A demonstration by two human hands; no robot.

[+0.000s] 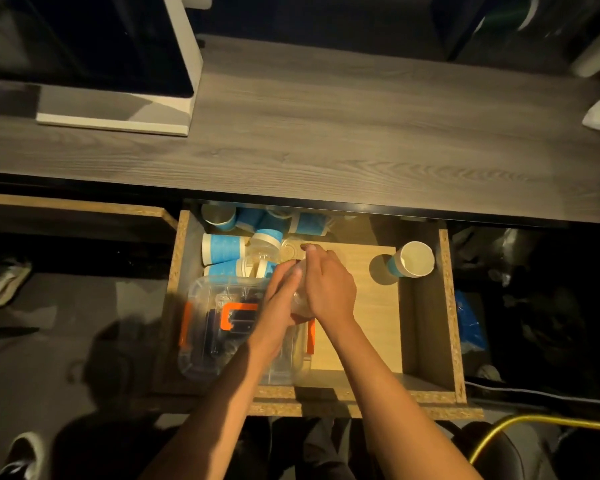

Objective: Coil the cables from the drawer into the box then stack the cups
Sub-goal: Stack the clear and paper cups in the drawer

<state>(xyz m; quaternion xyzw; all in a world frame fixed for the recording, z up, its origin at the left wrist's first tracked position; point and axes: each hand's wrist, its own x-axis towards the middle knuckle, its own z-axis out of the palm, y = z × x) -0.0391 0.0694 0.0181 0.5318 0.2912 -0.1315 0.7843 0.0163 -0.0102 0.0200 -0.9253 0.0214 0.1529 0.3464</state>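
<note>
We had both hands on a clear cup (298,289) over the drawer (426,327): left hand (281,299) and right hand (329,289) curled round it. The loose cups (222,249) lay at eleven o'clock, nearer our left; the box (201,317) sat at eight.
</note>
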